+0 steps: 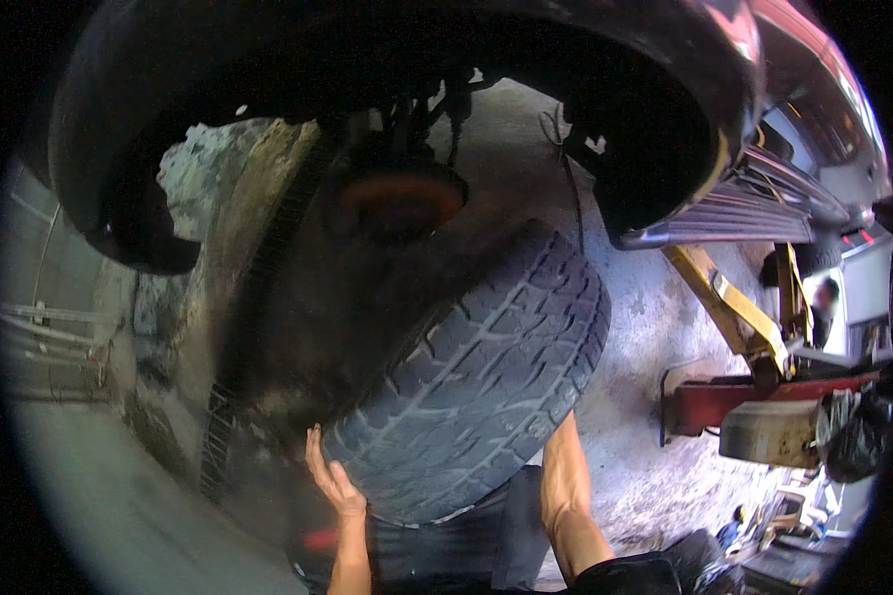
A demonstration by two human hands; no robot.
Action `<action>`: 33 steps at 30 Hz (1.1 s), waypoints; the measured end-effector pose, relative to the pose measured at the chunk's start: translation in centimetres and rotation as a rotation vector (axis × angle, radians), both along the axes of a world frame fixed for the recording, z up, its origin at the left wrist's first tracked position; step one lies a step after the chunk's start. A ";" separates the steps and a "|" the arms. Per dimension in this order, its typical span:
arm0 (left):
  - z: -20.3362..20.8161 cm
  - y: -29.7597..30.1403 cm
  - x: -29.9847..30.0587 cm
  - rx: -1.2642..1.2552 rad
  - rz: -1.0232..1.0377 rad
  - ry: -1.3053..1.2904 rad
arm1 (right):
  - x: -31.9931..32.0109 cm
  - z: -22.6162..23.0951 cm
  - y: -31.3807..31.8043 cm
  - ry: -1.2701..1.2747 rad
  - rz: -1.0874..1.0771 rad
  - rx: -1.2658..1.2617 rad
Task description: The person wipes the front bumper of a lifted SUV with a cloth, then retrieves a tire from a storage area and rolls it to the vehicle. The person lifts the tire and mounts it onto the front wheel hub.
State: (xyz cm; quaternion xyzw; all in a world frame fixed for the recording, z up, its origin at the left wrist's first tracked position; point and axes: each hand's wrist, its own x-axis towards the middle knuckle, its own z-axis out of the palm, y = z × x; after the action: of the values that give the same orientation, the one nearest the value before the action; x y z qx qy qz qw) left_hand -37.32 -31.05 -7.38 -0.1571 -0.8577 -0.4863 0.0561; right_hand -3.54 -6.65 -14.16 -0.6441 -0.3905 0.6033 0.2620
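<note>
A large black tire (481, 362) with chunky tread leans at a slant in front of me, under the wheel arch of a raised vehicle. My left hand (335, 481) is at its lower left edge, fingers stretched up and thumb apart. On the other side my right forearm (566, 486) reaches up along the tire's right side, and the tire hides the right hand's fingers. Beyond the tire, a rusty brown wheel hub (402, 198) shows in the dark arch. The tire's inner side is too dark to make out.
The dark fender (129, 188) curves over the work area. At right stand yellow lift arms (739, 312), a red beam (724, 402), a box-like block (769, 433) and a black bag (853, 436). A person (824, 297) is farther back. A floor grate (215, 446) runs along the left.
</note>
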 end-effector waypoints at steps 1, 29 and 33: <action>0.1 0.7 0.9 -0.006 0.020 -0.014 | -0.2 -0.5 1.2 0.008 0.030 0.003; 3.4 13.4 -14.4 -0.098 -0.130 0.047 | -16.9 -10.3 8.3 0.304 0.266 0.105; 2.8 12.7 -14.3 -0.018 -0.192 0.200 | -18.3 -12.1 8.0 0.373 0.232 0.209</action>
State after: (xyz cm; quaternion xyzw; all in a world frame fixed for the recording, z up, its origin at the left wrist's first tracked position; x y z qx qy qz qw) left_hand -51.66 -18.37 -4.60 -0.2867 -0.8331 -0.4637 0.0929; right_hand -21.87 1.36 -26.27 -0.4418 -0.4670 0.6943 0.3236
